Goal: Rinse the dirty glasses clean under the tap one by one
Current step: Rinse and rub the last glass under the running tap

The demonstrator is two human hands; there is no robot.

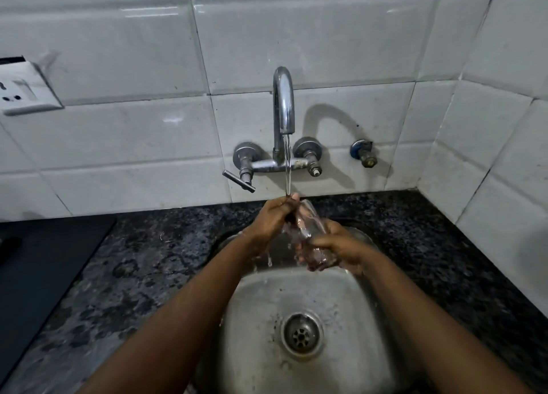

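Observation:
A clear drinking glass (310, 219) is tilted over the steel sink (261, 313), its mouth up towards the stream from the chrome tap (284, 103). My right hand (335, 247) grips the glass around its base. My left hand (274, 217) is at the glass's rim, fingers curled over or into the mouth. The running water (287, 168) lands on my left fingers at the rim. Much of the glass is hidden by both hands.
The sink's drain (302, 334) lies below my forearms. Dark speckled granite counter (154, 263) surrounds the sink. A black mat or panel (44, 263) lies at the left. The tap lever (238, 181) and a spare valve (364, 153) stick out of the white tiled wall; a socket (20, 92) is at left.

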